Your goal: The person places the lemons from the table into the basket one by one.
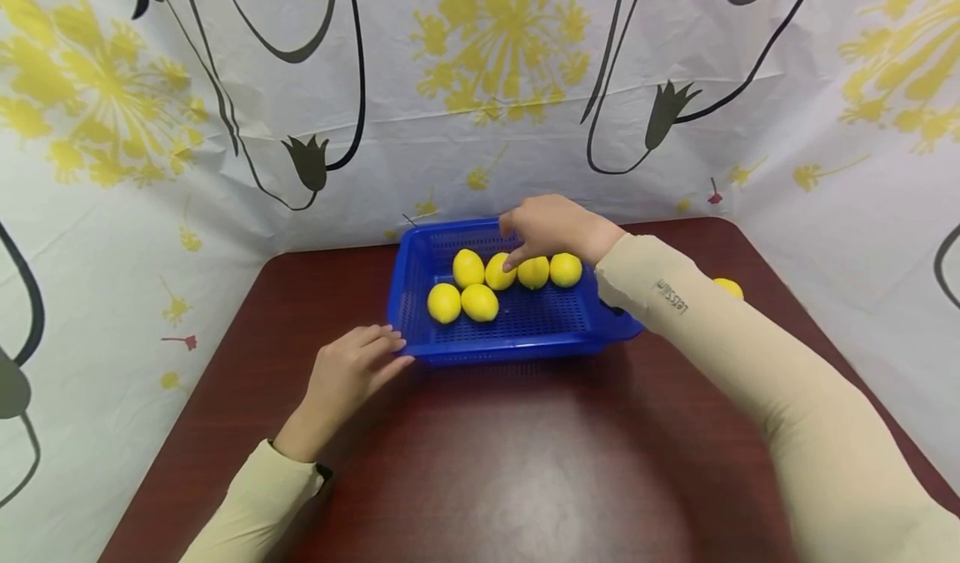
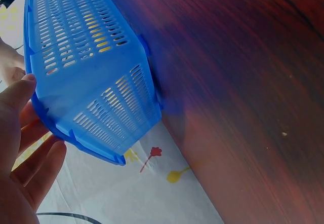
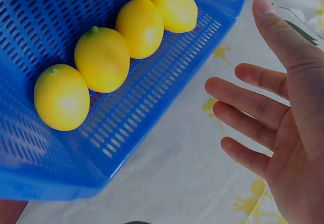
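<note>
A blue plastic basket (image 1: 495,351) with slotted walls sits near the back of the table. Several yellow lemons (image 1: 480,303) lie in it, some in a row along the far side. At its near left corner my left hand (image 1: 348,376) holds the rim, the thumb on the front side and the fingers round the left side; the left wrist view shows this against the basket wall (image 2: 76,87). Over the basket's far side is my right hand (image 1: 555,228). In the right wrist view that hand (image 3: 293,133) has its fingers spread and holds nothing, apart from the lemons (image 3: 101,59).
Another lemon (image 1: 728,287) lies on the table at right, partly hidden behind the right sleeve (image 1: 720,355). The dark red-brown table (image 1: 480,463) meets a white flowered cloth (image 1: 480,155) at the back and sides.
</note>
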`<action>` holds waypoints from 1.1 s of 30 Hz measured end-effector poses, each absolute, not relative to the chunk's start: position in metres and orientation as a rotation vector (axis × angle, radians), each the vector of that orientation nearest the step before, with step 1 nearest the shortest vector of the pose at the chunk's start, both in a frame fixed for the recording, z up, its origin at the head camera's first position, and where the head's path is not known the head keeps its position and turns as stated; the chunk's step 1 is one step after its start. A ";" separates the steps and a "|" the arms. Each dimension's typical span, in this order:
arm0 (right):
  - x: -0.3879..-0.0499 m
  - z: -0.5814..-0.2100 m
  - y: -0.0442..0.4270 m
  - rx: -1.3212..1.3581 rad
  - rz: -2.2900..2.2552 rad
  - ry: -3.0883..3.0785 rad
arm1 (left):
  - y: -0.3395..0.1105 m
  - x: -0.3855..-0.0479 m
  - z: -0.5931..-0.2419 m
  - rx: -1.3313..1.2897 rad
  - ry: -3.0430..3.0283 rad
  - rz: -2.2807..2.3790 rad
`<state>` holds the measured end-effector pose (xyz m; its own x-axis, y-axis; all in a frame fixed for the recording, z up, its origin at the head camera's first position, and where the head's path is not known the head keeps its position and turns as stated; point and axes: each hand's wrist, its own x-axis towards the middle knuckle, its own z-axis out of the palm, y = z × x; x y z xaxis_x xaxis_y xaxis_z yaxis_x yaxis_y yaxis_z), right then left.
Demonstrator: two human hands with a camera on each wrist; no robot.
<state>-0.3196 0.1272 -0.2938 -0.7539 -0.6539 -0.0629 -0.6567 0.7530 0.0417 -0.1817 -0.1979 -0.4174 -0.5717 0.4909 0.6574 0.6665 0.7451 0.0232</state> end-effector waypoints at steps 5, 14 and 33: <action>-0.312 -0.285 0.139 -1.068 0.089 2.925 | -0.198 -0.182 -0.418 -0.871 -2.285 -0.354; -0.296 -0.275 0.170 -1.090 0.076 2.981 | -0.198 -0.183 -0.419 -0.868 -2.289 -0.350; -0.252 -0.275 0.241 -1.243 0.099 3.144 | -0.199 -0.182 -0.420 -0.875 -2.281 -0.352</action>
<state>-0.2520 0.2406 -0.2753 -0.7048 -0.6806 0.2001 -0.6666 0.7319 0.1414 -0.1824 -0.1987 -0.4202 -0.5578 0.4944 0.6666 0.6726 0.7399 0.0139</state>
